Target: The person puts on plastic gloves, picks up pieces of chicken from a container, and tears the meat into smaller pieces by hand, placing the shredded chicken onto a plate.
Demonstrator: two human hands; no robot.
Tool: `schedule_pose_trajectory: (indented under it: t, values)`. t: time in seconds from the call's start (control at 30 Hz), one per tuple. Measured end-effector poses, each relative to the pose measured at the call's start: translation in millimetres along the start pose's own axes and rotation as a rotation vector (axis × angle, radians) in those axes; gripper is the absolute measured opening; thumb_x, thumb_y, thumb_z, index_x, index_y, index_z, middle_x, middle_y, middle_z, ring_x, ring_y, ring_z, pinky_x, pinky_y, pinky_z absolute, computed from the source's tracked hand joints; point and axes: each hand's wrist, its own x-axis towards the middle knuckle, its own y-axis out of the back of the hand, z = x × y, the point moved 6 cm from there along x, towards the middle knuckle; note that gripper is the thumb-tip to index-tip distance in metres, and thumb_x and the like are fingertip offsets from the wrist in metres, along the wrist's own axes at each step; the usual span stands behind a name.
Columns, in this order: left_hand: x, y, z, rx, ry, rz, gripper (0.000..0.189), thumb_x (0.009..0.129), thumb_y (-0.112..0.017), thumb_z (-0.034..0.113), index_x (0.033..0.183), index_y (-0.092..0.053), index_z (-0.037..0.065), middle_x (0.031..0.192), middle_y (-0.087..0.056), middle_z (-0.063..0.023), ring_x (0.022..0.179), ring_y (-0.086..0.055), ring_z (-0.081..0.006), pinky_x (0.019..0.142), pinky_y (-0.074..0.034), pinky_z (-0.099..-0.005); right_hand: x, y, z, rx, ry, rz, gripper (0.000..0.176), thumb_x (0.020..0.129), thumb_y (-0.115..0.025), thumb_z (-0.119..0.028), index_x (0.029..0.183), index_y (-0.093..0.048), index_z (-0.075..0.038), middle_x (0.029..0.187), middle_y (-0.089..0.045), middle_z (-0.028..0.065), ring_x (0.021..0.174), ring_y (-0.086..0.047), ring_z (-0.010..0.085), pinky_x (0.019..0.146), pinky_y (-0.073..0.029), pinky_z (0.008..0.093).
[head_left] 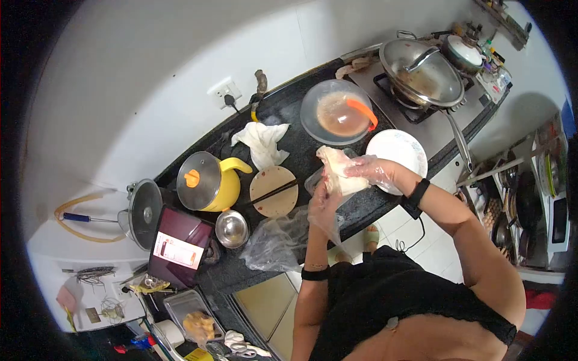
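Note:
Both of my hands wear thin clear plastic gloves. Between them, above the counter's front edge, is a floppy pale piece that looks like raw meat [335,162], whitish with reddish edges. My left hand [325,201] grips its lower left side; its fingers are partly hidden. From the right, my right hand [372,171] closes over its other side. Just behind it stands a bowl of cloudy brownish liquid [337,123] with an orange-handled tool. A white patterned plate [404,150] lies beside my right hand. Crumpled clear plastic bags [274,243] lie near my left wrist.
Left of my hands are a round board [265,201] with dark chopsticks, a yellow pot [226,186], a metal bowl [232,228], a white cloth [263,143] and a tablet [179,249]. A lidded pan [421,78] sits on the stove, its handle [460,141] jutting forward.

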Motion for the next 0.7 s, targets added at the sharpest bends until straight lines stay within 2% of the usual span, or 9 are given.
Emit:
schedule_pose_trajectory:
  t: [0.07,0.2,0.3,0.4,0.47,0.57,0.63,0.67,0.7]
  values:
    - [1,-6,7,0.03,-0.064,-0.041,0.05,0.08,-0.054,0.004,0.126,-0.036,-0.002,0.115,-0.047,-0.0085,0.101,-0.048,-0.0148,0.087,-0.039,-0.027,-6,-3,0,0.187,0.08,0.026,0.042,0.077,-0.065,-0.023,0.11,-0.052,0.001,0.1,-0.059,0.0067,0.092,-0.055,0.0137,0.083,-0.042,0.0255]
    - [3,-19,16,0.096,-0.111,-0.06,0.051,0.077,-0.057,0.005,0.123,-0.036,-0.002,0.113,-0.05,-0.0093,0.102,-0.049,-0.016,0.085,-0.042,-0.0302,-11,-6,0,0.218,0.132,0.037,0.044,0.077,-0.065,-0.024,0.112,-0.051,-0.001,0.103,-0.057,0.0049,0.094,-0.052,0.0114,0.084,-0.041,0.0267]
    - [8,-12,9,0.087,-0.092,0.041,0.048,0.076,-0.059,0.002,0.119,-0.039,-0.002,0.108,-0.051,-0.0085,0.098,-0.05,-0.0152,0.082,-0.043,-0.0284,-8,-11,-5,0.113,0.183,0.069,0.039,0.078,-0.064,-0.02,0.11,-0.052,-0.001,0.102,-0.058,0.0032,0.093,-0.052,0.0104,0.083,-0.041,0.026]
    - [8,-8,6,0.079,-0.057,0.135,0.044,0.074,-0.061,0.0,0.114,-0.042,-0.002,0.104,-0.051,-0.0077,0.094,-0.05,-0.0139,0.08,-0.043,-0.0264,-11,-12,-16,-0.288,0.254,0.202,0.036,0.079,-0.064,-0.018,0.11,-0.053,-0.004,0.099,-0.059,0.0016,0.091,-0.051,0.008,0.08,-0.041,0.0238]
    - [7,-10,10,0.06,-0.058,0.17,0.043,0.074,-0.062,0.001,0.113,-0.043,-0.002,0.104,-0.051,-0.0076,0.093,-0.05,-0.0134,0.079,-0.043,-0.0265,-14,-13,-25,-0.307,0.354,0.203,0.036,0.079,-0.064,-0.017,0.111,-0.053,-0.006,0.098,-0.059,0.0019,0.088,-0.052,0.0079,0.078,-0.042,0.0242]
    - [4,-14,24,0.135,-0.201,0.155,0.037,0.075,-0.062,0.006,0.108,-0.045,0.0,0.103,-0.053,-0.0096,0.091,-0.052,-0.0171,0.077,-0.043,-0.028,-34,-18,-54,-0.432,0.54,0.275,0.037,0.078,-0.064,-0.018,0.111,-0.053,-0.007,0.096,-0.059,0.0027,0.087,-0.053,0.0088,0.076,-0.044,0.0254]
    - [2,-13,35,0.833,-0.259,0.23,0.033,0.074,-0.063,0.011,0.103,-0.048,0.002,0.101,-0.053,-0.0121,0.088,-0.054,-0.0248,0.075,-0.043,-0.0314,-41,-17,-63,-0.584,0.575,0.365,0.04,0.076,-0.066,-0.022,0.11,-0.053,-0.008,0.09,-0.061,0.0053,0.08,-0.054,0.0091,0.074,-0.044,0.0244]
    - [1,-15,35,0.832,-0.261,0.227,0.033,0.074,-0.063,0.011,0.103,-0.048,0.002,0.101,-0.053,-0.0121,0.088,-0.054,-0.0248,0.075,-0.043,-0.0314,-44,-18,-65,-0.585,0.576,0.368,0.04,0.076,-0.066,-0.022,0.11,-0.053,-0.008,0.09,-0.061,0.0053,0.08,-0.054,0.0091,0.074,-0.044,0.0244]
    - [-1,-20,40,0.934,-0.362,0.23,0.033,0.073,-0.063,0.012,0.102,-0.049,0.003,0.099,-0.052,-0.0132,0.088,-0.053,-0.0284,0.074,-0.043,-0.0337,-51,-26,-74,-0.671,0.712,0.371,0.039,0.076,-0.066,-0.021,0.11,-0.054,-0.008,0.085,-0.06,0.0059,0.077,-0.054,0.0091,0.071,-0.044,0.0243]
